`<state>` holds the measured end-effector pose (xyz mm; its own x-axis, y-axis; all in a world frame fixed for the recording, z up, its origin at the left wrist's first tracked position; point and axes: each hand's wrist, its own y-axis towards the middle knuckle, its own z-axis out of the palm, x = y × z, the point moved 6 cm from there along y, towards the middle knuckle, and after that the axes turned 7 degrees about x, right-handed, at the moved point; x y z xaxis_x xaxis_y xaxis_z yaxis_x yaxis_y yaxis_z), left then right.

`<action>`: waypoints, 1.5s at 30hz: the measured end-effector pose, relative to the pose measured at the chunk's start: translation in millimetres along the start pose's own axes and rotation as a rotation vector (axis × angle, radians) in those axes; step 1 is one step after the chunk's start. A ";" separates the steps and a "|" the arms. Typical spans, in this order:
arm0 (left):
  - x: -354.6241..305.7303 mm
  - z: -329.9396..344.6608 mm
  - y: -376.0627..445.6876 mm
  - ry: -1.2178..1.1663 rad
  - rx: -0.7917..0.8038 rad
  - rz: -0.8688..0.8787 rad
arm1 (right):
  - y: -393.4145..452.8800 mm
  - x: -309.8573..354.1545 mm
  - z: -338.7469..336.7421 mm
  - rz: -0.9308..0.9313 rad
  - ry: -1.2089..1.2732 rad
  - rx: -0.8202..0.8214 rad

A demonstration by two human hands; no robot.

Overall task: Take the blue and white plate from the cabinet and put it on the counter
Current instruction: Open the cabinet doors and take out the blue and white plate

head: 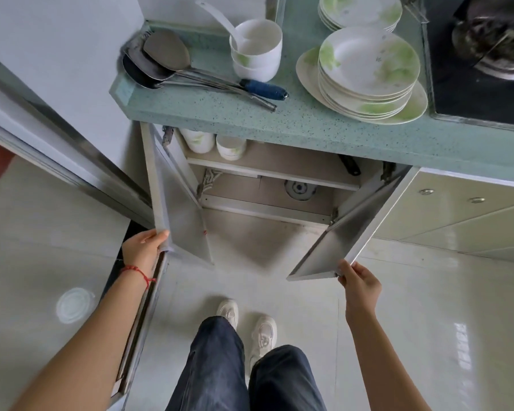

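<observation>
a person stands at an open cabinet, the left hand (144, 247) gripping the edge of the left door (172, 203) at 9 o'clock, the right hand (359, 284) pinching the corner of the right door (350, 232) at 3 o'clock. beyond, on the cabinet's lower level, the blue and white plate (299, 189) lies untouched beneath the shelf (273, 172) of white bowls. farther, at 12 o'clock, the green bench (309, 123) carries stacked plates (368, 72), bowls and ladles. access looks won; reaching, lifting and setting down remain.
</observation>
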<state>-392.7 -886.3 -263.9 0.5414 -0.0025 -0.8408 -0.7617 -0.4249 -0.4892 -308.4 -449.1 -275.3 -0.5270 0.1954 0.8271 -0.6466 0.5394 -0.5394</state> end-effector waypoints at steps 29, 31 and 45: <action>-42.6 -52.7 -17.6 0.849 -0.055 0.498 | -54.9 -8.9 -88.6 0.028 -0.102 -0.390; -47.2 -25.7 -33.7 0.934 0.090 0.649 | -66.6 -0.7 -74.1 -0.023 -0.252 -0.355; -44.1 117.6 -68.2 1.295 0.404 0.861 | -22.1 28.6 16.8 -0.317 -0.926 0.142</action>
<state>-406.5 -750.7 -220.7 -0.3150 -0.9196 -0.2347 -0.9102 0.3627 -0.1997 -318.4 -469.2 -242.4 -0.5023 -0.6919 0.5186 -0.8605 0.3411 -0.3784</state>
